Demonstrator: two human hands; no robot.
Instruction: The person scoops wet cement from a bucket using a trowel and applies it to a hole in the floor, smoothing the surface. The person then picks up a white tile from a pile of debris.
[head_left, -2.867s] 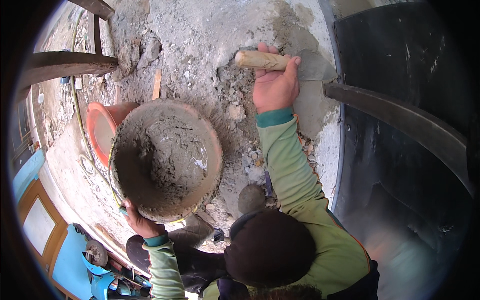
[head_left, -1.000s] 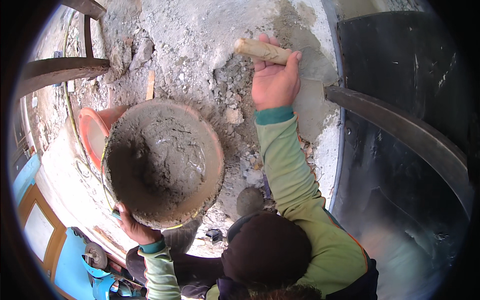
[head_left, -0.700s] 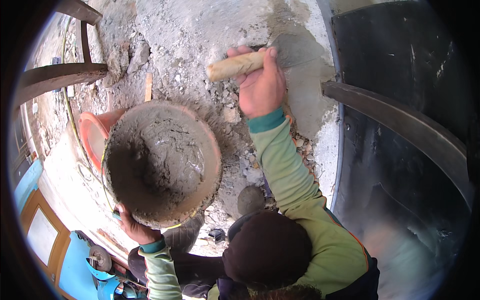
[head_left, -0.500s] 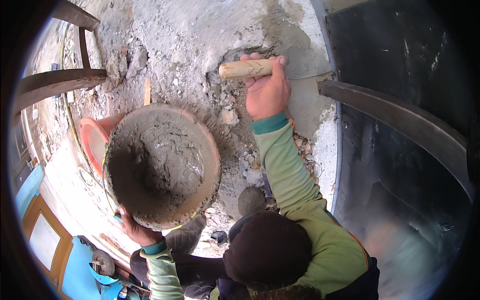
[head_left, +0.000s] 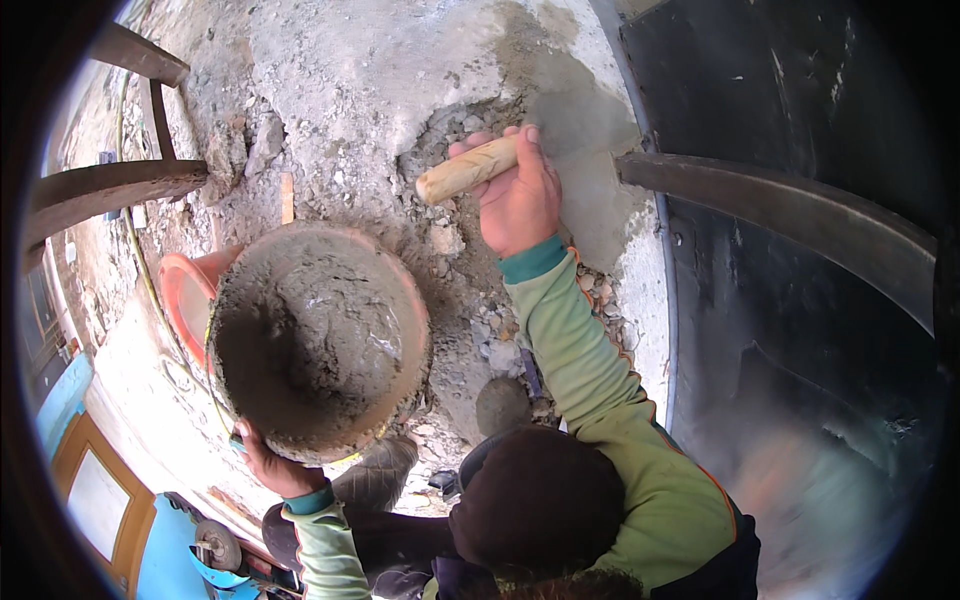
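Right of the bucket [head_left: 416,290], the right hand [head_left: 522,208] curls round a wooden handle [head_left: 462,172] slanting away rightward to what seems a blurred blade [head_left: 588,122].

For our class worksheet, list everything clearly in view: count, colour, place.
Trowel: one, pale wooden handle, upper centre
Tub: one, orange, smeared grey, centre left
Wet mortar: one mass, grey, in tub
Bucket: one, orange, left of the tub
Wooden strip: one, tan, beyond the tub
Hose: one, yellowish, far left
Rubble: many pieces, grey, centre
Beams: several, dark, left and right
Panel: one, black, right
Door: one, brown, lower left
Wheel: one, grey, lower left
Cap: one, dark, lower centre
Sleeves: two, green, bottom and centre
Left hand: one, at tub's edge
Right hand: one, holding trowel
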